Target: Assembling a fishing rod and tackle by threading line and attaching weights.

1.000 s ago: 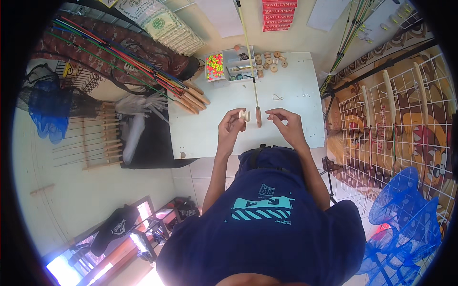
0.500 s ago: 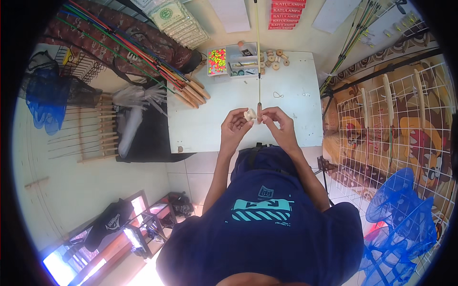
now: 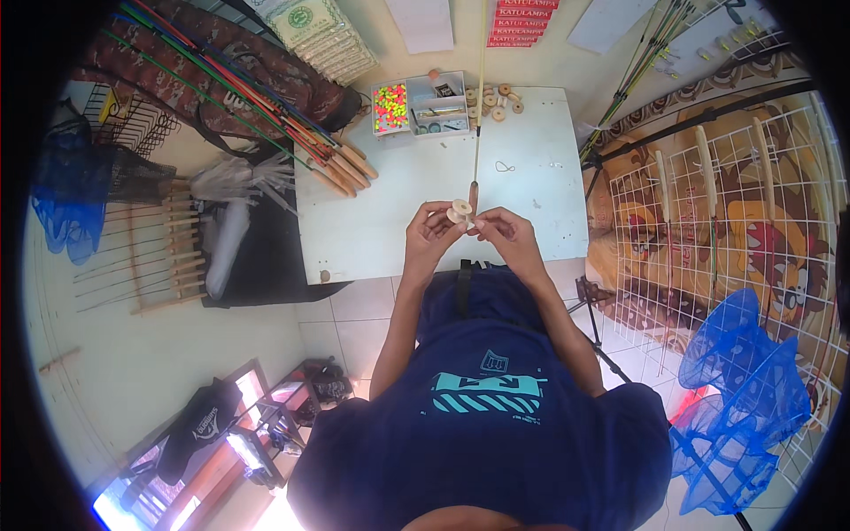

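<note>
A small pale wooden spool (image 3: 460, 211) sits pinched between the thumb and fingers of my left hand (image 3: 428, 239), held over the near part of the white table. My right hand (image 3: 506, 237) is closed, its thumb and fingertips meeting at the spool's lower right side. What those fingertips pinch is too small to make out. Just beyond the spool stretches a thin fishing rod (image 3: 479, 133) with a brown wooden handle (image 3: 474, 191); the handle's near end is hidden behind the spool and fingers.
The white table (image 3: 381, 221) carries a box of bright floats (image 3: 390, 108), a divided tray (image 3: 440, 126), several wooden spools (image 3: 498, 113) and a small wire loop (image 3: 505, 166). Rods with wooden handles (image 3: 341, 170) lean at the left; a white wire grid (image 3: 708, 212) stands right.
My right fingertips have moved from the rod's handle to the side of the spool. The spool is turned more upright in my left hand, and the view has shifted slightly.
</note>
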The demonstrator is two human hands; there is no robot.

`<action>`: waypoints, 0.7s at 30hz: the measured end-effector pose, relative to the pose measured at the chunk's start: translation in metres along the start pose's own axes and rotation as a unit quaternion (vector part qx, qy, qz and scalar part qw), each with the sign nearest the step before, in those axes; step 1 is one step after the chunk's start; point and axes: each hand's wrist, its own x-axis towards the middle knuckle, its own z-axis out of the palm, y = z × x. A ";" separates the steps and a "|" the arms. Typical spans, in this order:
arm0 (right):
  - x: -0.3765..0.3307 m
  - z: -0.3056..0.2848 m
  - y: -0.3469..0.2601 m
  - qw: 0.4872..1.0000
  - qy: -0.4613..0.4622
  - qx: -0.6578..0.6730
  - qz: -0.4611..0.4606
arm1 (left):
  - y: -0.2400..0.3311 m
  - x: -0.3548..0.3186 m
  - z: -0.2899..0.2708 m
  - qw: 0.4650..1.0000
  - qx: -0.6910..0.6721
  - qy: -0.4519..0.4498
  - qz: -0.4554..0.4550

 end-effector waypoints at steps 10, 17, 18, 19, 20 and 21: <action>-0.001 0.011 -0.017 0.995 -0.006 0.093 0.038 | -0.011 0.010 -0.020 0.998 -0.008 -0.038 0.047; 0.005 0.014 -0.007 0.994 0.053 0.087 0.044 | 0.004 0.015 -0.018 0.999 0.000 -0.041 0.008; 0.005 0.014 -0.008 0.994 0.053 0.086 0.043 | 0.004 0.017 -0.019 0.999 -0.001 -0.041 0.009; 0.005 0.014 -0.010 0.994 0.069 0.076 0.042 | 0.004 0.019 -0.020 0.998 0.021 -0.050 0.012; 0.006 0.014 -0.011 0.993 0.086 0.066 0.040 | 0.004 0.021 -0.021 0.997 0.044 -0.058 0.015; 0.007 0.012 -0.008 0.994 0.093 0.040 0.042 | 0.004 0.023 -0.023 0.997 0.044 -0.058 0.016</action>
